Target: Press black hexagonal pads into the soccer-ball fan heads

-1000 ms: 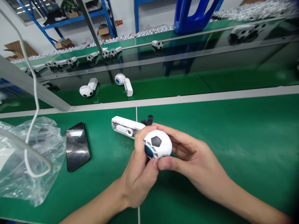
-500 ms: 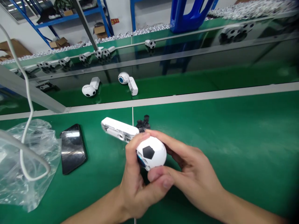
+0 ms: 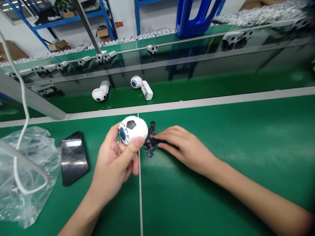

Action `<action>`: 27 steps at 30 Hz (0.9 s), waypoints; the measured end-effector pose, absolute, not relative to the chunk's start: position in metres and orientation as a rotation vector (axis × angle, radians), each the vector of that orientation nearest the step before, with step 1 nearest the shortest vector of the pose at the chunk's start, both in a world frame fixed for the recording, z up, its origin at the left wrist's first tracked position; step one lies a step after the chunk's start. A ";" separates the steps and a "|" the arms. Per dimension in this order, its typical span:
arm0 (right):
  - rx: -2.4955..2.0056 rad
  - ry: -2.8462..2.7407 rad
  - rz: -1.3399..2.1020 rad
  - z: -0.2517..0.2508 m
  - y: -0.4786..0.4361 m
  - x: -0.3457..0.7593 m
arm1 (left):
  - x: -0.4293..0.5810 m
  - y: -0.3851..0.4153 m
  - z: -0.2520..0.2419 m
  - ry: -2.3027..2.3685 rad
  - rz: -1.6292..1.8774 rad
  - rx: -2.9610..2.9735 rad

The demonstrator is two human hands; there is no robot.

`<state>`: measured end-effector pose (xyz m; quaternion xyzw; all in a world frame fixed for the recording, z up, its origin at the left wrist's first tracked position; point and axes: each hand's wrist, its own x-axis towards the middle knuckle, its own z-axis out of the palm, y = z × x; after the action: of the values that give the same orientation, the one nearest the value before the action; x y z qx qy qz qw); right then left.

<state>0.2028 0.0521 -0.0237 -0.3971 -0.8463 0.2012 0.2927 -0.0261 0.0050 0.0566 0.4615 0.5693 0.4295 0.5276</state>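
Half a second back both hands were closed on the football unit (image 3: 133, 128), low and central over the green bench (image 3: 221, 137). Now we note a split. The left hand (image 3: 115, 159) alone carries it, raised and shifted left and away from us, just above the seam in the bench top. Its fingers are wrapped round the back of the ball and the thumb is pressed across the lower front. The blue ring faces left; the white handle seen earlier is almost wholly hidden behind the palm. The right hand (image 3: 188, 147) has let go and gone to the heap of small black pieces (image 3: 150, 141) lying just right of the ball. Its fingers are stretched nearly flat and close together, with the tips at the edge of the heap. Whether a piece is pinched between thumb and forefinger we cannot tell. We read this as a change from two-handed work on the ball to one hand holding and the other at the parts, with the ball kept beside the heap. Left of the holding hand lie a dark phone (image 3: 73, 158) and a crumpled plastic bag (image 3: 29, 183) with a white cable (image 3: 18, 131) looped over it. On the conveyor (image 3: 197, 87) beyond the rail, two more ball units (image 3: 99, 94) lie on their sides.
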 end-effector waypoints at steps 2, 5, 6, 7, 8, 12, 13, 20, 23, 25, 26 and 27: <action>-1.077 -2.329 0.494 -0.023 0.051 0.197 | -0.029 0.005 0.056 1.474 1.009 1.160; -1.144 -2.396 0.440 -0.016 0.048 0.196 | -0.038 0.009 0.048 1.666 1.156 1.471; -1.165 -2.409 0.432 -0.013 0.047 0.196 | -0.041 0.011 0.045 1.692 1.246 1.606; -1.185 -2.417 0.428 -0.011 0.046 0.197 | -0.044 0.013 0.041 1.680 1.332 1.709; -1.204 -2.420 0.426 -0.009 0.045 0.198 | -0.047 0.014 0.037 1.631 1.392 1.751; -1.233 -2.391 0.417 -0.009 0.044 0.201 | -0.047 0.016 0.025 1.287 1.407 1.435; -1.223 -2.379 0.419 -0.010 0.044 0.202 | -0.045 0.015 0.023 1.235 1.406 1.350; -0.892 -2.238 0.398 0.015 0.027 0.210 | -0.036 0.007 0.021 1.198 1.333 1.285; -0.799 -2.120 0.428 0.041 0.011 0.212 | -0.038 0.001 0.018 1.106 1.289 1.347; -0.821 -2.082 0.454 0.051 0.003 0.213 | -0.039 -0.002 0.017 1.061 1.264 1.421; -0.843 -2.058 0.471 0.052 -0.001 0.213 | -0.039 -0.003 0.017 1.054 1.253 1.475; -0.866 -2.025 0.489 0.051 -0.004 0.214 | -0.038 -0.004 0.017 1.053 1.247 1.537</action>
<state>0.2138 -0.0044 0.0506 -0.3468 -0.8110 0.1960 0.4285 -0.0384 -0.0035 0.0170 0.6174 0.4231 0.5009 0.4347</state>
